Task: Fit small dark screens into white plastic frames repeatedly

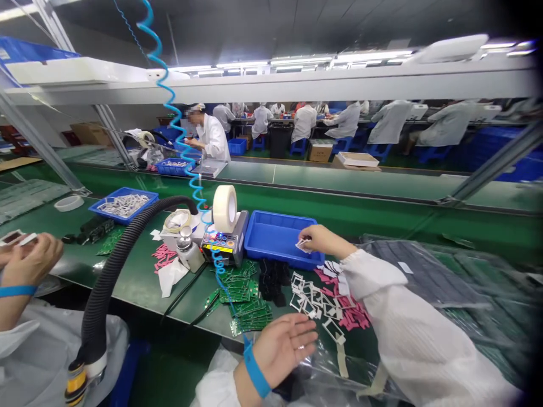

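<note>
My right hand point(326, 239) is closed on a small white plastic frame point(302, 244) above the right side of a blue tray point(280, 261). Palm up, my left hand point(282, 349) lies near the table's front edge, fingers stretched out, with nothing in it. A blue wrist strap point(255, 370) with a coiled cord circles that wrist. Just beyond this hand are loose white frames point(314, 297) and pink pieces point(354, 314). Green circuit boards point(250, 314) are piled to their left, beside a heap of black parts point(274, 280).
A tape roll point(224, 209) stands on a small machine point(224, 243), near a metal-topped bottle point(189, 251). A black hose point(123, 265) arches over the table at left. A co-worker's hands point(36, 260) hold a white part there. Plastic-wrapped sheets point(424, 271) lie at right.
</note>
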Demonstrator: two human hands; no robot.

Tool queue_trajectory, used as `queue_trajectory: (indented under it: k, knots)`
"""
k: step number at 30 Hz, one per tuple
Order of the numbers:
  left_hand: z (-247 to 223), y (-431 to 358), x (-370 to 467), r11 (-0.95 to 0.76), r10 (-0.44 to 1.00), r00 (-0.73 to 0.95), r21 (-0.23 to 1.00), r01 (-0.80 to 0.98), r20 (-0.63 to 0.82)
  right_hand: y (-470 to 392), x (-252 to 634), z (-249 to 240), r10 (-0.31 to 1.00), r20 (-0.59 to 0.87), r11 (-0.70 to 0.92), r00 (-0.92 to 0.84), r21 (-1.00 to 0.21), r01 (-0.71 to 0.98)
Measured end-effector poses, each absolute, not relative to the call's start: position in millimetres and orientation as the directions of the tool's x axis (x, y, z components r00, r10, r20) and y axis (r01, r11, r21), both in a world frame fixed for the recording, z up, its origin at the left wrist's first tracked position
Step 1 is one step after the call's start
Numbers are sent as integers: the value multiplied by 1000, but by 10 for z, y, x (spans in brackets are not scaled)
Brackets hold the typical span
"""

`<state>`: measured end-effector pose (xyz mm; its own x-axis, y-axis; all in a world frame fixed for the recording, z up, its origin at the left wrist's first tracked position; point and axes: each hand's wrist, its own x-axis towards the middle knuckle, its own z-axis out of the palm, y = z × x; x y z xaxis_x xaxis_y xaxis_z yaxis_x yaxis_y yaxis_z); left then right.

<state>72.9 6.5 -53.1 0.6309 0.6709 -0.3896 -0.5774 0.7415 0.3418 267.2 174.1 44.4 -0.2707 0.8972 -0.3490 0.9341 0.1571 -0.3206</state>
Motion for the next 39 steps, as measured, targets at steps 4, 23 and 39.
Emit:
queue_trajectory:
  k: [4, 23, 39]
  knots:
    - [-523, 5, 638, 738, 673, 604, 331, -588, -427, 1130, 2690, 378, 926, -264, 150, -271, -402, 903]
    - [-484, -252, 489, 717, 692, 635, 432, -547, -344, -127, 2002, -34, 923, 63, 316, -380, -688, 653]
    - [-784, -561, -525, 655, 672, 326, 328, -681, -665, 614, 2059, -591, 997, 6, 78, -82, -383, 920]
